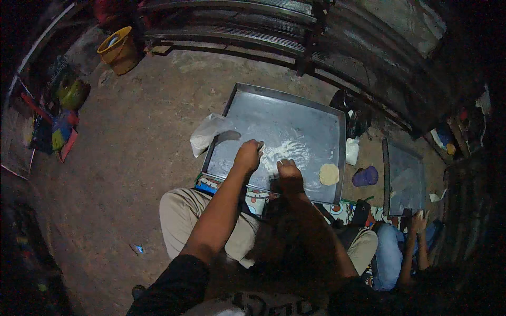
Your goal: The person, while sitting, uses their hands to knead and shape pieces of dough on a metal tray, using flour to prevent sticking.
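A large, shallow metal tray (284, 94) with raised edges lies in front of my knees. White flour (295, 151) is smeared over its middle. Over the left edge of that patch is my left hand (249, 156), its fingers curled closed; whatever they pinch is hidden. My right hand (289, 174) is low over the near side of the flour, fingers bent together, and I cannot make out anything in them. A flat, round piece of pale dough (329, 174) rests near the tray's right edge, apart from both hands.
A white plastic bag (208, 135) leans at the tray's left edge. Beyond the right edge are a white packet (352, 151) and a purple container (365, 177). Farther right, another person's hands (420, 221) are near a second tray (405, 176). A yellow bucket (120, 51) stands far left.
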A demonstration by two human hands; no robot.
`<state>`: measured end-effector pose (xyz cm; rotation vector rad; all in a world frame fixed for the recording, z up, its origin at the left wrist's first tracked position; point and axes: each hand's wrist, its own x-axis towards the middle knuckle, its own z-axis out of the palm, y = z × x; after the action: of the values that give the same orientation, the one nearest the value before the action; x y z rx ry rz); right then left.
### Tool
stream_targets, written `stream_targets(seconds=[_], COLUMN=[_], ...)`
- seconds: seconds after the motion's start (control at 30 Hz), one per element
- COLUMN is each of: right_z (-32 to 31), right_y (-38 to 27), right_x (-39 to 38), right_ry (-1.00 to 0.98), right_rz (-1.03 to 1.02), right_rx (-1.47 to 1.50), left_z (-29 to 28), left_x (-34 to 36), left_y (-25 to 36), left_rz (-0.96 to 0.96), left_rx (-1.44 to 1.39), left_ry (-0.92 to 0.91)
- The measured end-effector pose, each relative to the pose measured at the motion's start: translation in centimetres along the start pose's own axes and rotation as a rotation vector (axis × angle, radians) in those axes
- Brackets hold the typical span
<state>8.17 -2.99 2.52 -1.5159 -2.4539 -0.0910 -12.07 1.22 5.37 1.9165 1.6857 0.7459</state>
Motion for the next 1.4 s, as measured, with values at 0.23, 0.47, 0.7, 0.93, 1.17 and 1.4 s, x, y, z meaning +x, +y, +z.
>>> stream_targets(seconds=[0.23,0.47,0.7,0.93,1.17,1.4], right_z=[-4.3,-5.9,-3.7,-4.3,-1.6,-5.8], right_y=[2.4,1.3,2.3,2.9,0.5,0.7], right_x=[7.6,11.5,8.1,6.5,2.4,1.6], right_ry=[0.062,-0.023,0.052,0.122,0.042,0.121], right_rz=[0.382,0.392,0.416,0.381,0.030,0.238], right_rx=[0.513,0.341,0.492,0.379,0.283,0.463], left_z=[-0.5,-2.3,-0.7,-3.0,-0.2,-1.3], left_x=[0.1,-0.1,0.5,-0.4,0.3,-1.1], left_y=[2.3,3.0,0.4,4.2,2.6,6.3], left_rz=[-0.018,-0.107,-0.113,-0.130,-0.161,-0.024], left_rx=[-0.166,-0.196,-0.134,0.039,0.233,0.315], left_ry=[-0.058,0.002,0.037,-0.074,-0.108,-0.308])
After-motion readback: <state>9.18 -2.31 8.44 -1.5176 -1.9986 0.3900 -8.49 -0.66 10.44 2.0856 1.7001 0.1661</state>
